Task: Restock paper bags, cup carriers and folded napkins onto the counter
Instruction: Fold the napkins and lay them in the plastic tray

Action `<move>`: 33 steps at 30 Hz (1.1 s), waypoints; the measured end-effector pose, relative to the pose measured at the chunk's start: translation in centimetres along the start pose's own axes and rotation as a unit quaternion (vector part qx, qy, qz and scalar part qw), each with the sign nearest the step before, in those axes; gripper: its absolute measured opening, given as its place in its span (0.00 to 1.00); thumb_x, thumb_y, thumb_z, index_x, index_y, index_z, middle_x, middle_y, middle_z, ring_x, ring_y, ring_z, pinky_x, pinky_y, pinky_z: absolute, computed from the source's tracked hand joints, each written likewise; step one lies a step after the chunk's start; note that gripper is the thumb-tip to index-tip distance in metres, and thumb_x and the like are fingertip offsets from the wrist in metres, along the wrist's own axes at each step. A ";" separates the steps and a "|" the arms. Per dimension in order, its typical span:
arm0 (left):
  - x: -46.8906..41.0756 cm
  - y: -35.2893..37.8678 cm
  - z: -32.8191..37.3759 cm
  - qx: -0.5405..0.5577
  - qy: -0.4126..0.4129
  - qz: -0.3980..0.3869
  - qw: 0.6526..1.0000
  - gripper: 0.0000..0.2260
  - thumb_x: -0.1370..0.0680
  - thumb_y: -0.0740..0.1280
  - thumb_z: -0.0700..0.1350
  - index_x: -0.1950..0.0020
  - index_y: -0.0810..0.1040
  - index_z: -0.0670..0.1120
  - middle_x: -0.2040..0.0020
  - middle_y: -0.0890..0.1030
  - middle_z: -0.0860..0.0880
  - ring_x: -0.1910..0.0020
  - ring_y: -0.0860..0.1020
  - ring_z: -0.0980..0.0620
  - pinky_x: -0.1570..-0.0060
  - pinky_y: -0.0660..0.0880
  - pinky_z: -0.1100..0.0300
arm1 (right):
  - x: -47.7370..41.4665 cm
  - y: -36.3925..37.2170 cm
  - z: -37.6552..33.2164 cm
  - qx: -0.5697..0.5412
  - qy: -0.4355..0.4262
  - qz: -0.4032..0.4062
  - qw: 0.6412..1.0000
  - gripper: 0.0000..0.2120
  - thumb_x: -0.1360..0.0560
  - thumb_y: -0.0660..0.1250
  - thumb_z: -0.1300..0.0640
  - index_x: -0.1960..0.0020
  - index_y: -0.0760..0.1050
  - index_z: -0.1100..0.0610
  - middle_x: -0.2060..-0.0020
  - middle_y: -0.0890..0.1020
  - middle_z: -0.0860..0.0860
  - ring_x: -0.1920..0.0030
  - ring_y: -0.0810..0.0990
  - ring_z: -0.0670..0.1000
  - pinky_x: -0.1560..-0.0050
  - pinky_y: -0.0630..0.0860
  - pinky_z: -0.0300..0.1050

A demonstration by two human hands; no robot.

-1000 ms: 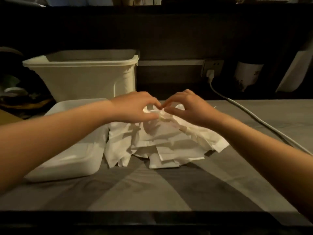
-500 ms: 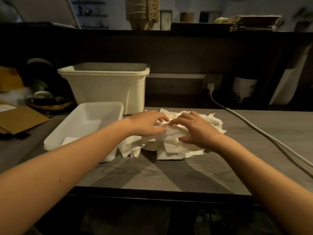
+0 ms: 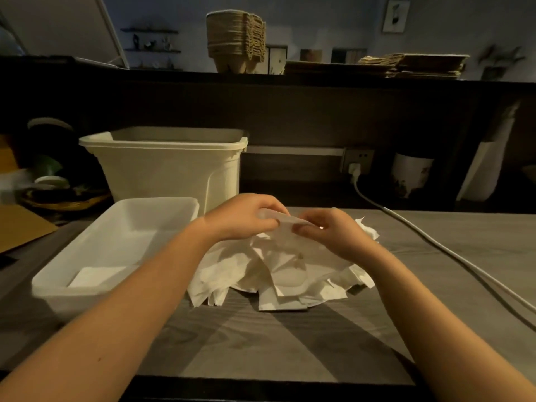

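Note:
A loose heap of white paper napkins (image 3: pixel 278 274) lies on the grey wooden table, right of a shallow white tray (image 3: pixel 116 227). One folded napkin (image 3: pixel 95 276) lies flat in the tray's near end. My left hand (image 3: pixel 243 217) and my right hand (image 3: pixel 333 233) meet above the heap and pinch the top edge of one napkin (image 3: pixel 285 227) lifted off it. On the raised dark counter behind stand a stack of brown cup carriers (image 3: pixel 235 42) and flat piles of brown paper bags (image 3: pixel 412 66).
A tall cream bin (image 3: pixel 171 166) stands behind the tray. A white cable (image 3: pixel 435 242) runs from a wall socket (image 3: pixel 358 162) across the table's right side. Brown cardboard (image 3: pixel 20 227) and dishes sit at far left; a white pot (image 3: pixel 412 175) stands at back right.
The view has tilted up, bringing the upper counter with carriers and bags into sight. My hands have raised one napkin's edge off the heap.

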State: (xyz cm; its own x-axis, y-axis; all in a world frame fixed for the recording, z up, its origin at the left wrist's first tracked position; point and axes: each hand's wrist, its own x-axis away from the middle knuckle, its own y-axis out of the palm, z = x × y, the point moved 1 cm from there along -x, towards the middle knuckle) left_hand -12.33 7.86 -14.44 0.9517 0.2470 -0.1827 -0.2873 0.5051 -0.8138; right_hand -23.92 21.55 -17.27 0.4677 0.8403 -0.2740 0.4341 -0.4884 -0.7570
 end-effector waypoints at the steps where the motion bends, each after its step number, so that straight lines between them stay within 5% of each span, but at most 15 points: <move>1: -0.2 0.0 0.0 0.033 -0.002 0.030 0.999 0.08 0.22 0.63 0.44 0.46 0.77 0.55 0.50 0.77 0.58 0.50 0.74 0.61 0.57 0.69 0.70 | 0.0 -0.1 0.0 -0.008 0.003 0.002 1.000 0.05 0.24 0.64 0.50 0.54 0.78 0.47 0.59 0.82 0.49 0.57 0.79 0.49 0.55 0.76 0.47; 6: -0.9 0.6 -0.1 0.139 0.002 0.165 0.976 0.07 0.23 0.65 0.43 0.50 0.77 0.56 0.53 0.79 0.61 0.53 0.75 0.67 0.60 0.69 0.72 | 0.8 -0.2 0.9 -0.116 0.039 0.043 0.991 0.04 0.25 0.65 0.52 0.56 0.79 0.47 0.63 0.81 0.47 0.61 0.80 0.48 0.57 0.78 0.47; 10: -1.2 1.2 -0.8 -0.011 -0.038 0.249 0.968 0.18 0.23 0.66 0.50 0.34 0.67 0.57 0.37 0.73 0.56 0.43 0.73 0.57 0.53 0.69 0.63 | 1.3 -1.6 1.5 -0.233 0.060 0.125 0.963 0.05 0.24 0.65 0.52 0.57 0.79 0.49 0.65 0.81 0.47 0.66 0.80 0.45 0.66 0.78 0.39; 16: -0.6 2.5 -1.7 -0.133 -0.100 -0.069 0.984 0.25 0.27 0.63 0.63 0.32 0.63 0.59 0.29 0.63 0.54 0.31 0.60 0.50 0.37 0.65 0.52 | 1.3 -2.2 2.2 -0.328 0.114 0.198 0.917 0.07 0.24 0.63 0.51 0.57 0.78 0.52 0.63 0.80 0.49 0.65 0.80 0.49 0.68 0.78 0.41; 22: 0.5 3.1 -0.3 -0.194 -0.045 -0.132 0.971 0.30 0.31 0.67 0.66 0.32 0.60 0.65 0.27 0.54 0.61 0.28 0.51 0.55 0.30 0.56 0.45 | 1.6 -2.7 3.0 -0.541 0.229 0.200 0.784 0.14 0.23 0.62 0.47 0.45 0.76 0.56 0.60 0.77 0.52 0.60 0.76 0.51 0.64 0.71 0.46; 27: 0.6 3.4 -0.9 -0.250 -0.057 -0.111 0.960 0.28 0.29 0.64 0.65 0.31 0.60 0.65 0.26 0.56 0.57 0.27 0.51 0.52 0.30 0.52 0.44 | 1.5 -2.7 2.7 -0.514 0.192 0.168 0.819 0.13 0.24 0.60 0.45 0.49 0.75 0.53 0.57 0.78 0.52 0.59 0.79 0.52 0.67 0.75 0.44; 33: 0.6 3.9 -1.3 -0.235 -0.053 -0.111 0.964 0.31 0.29 0.67 0.60 0.30 0.57 0.63 0.27 0.57 0.57 0.30 0.59 0.52 0.34 0.64 0.48 | 1.5 -1.9 3.0 -0.443 0.231 0.136 0.856 0.20 0.25 0.63 0.45 0.40 0.73 0.58 0.52 0.79 0.56 0.56 0.80 0.54 0.63 0.78 0.46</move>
State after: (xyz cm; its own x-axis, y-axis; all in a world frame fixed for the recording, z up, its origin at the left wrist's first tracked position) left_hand -12.68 8.87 -18.43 0.9602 0.2724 0.0612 0.0259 0.1314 -0.9910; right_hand -26.38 24.45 -18.00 0.8093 0.5852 0.0502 0.5790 -0.8093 0.0992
